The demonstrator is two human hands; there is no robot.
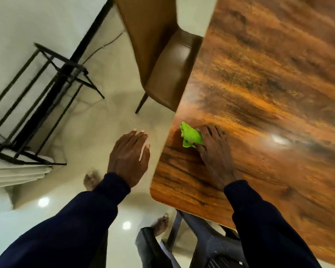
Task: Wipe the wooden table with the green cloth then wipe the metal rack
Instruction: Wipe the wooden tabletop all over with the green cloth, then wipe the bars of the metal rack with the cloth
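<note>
Dark sleeves (269,229) are seen nearest. Green cloth (191,137), judged soft, light and easily bunched, is pinned under the flat, spread fingers of the right grip (213,151) near the edge of the wooden surface (269,84). Nothing is held by the left grip (130,157), which is spread over the floor. Metal rack (37,105) is set well apart; a brown chair (168,74) is tucked against the surface.

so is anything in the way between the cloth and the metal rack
Only the left hand, hovering beside the wooden table. Otherwise bare floor lies between the green cloth under the right hand and the metal rack.
</note>
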